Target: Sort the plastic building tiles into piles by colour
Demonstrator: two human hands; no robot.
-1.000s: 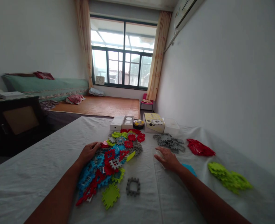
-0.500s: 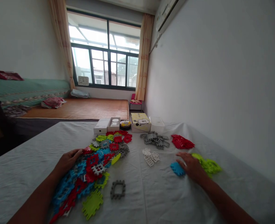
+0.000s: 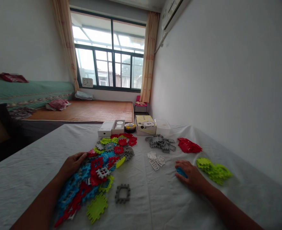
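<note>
Blue piece (image 3: 181,172) between parted right fingers (image 3: 183,164), left fingers (image 3: 80,155) close together at mixed pile (image 3: 98,179), both grips unclear

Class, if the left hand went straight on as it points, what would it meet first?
Most likely the left hand would meet the red piece at the edge of the pile; whether its fingertips touch it is unclear.

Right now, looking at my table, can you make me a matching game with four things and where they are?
Things:
1. left hand
2. right hand
3. gray frame
4. yellow box

Places:
A. just left of the see-through tub
B. partly covering the blue piece
C. at the left edge of the mixed pile
D. to the right of the big green piece

Right pairs: 1-C, 2-B, 3-D, 4-A
</note>
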